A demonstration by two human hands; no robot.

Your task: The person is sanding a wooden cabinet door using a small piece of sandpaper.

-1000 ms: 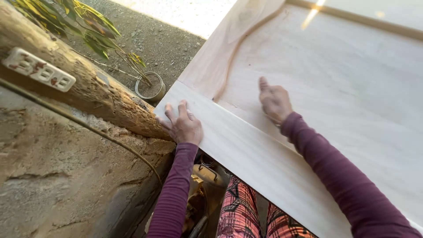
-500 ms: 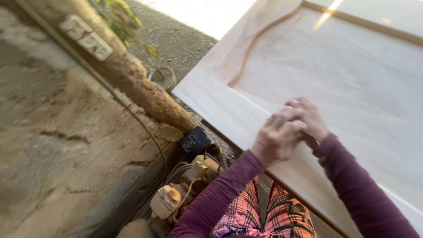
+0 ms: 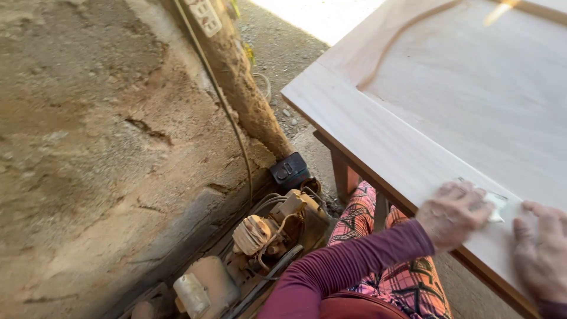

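A large pale wooden door panel [image 3: 449, 100] lies flat, with a raised frame and a curved groove near its far corner. My left hand [image 3: 452, 214] presses a small whitish piece of sandpaper [image 3: 495, 204] onto the panel's near frame rail. My right hand [image 3: 542, 254] rests flat on the same rail just to the right, fingers spread, holding nothing. Both arms wear purple sleeves.
Under the panel's edge stand wooden legs [image 3: 344, 174]. Dusty machines with cables [image 3: 266, 236] and a dark device [image 3: 289, 170] lie on the ground by a rough earthen wall [image 3: 100, 147]. A wooden post [image 3: 242, 88] carries a white power strip [image 3: 205, 16] and a cable. Gravel lies beyond.
Both hands have slid along the frame rail toward me, from the far corner to the near end. My left hand now presses sandpaper. The view has swung left and down.
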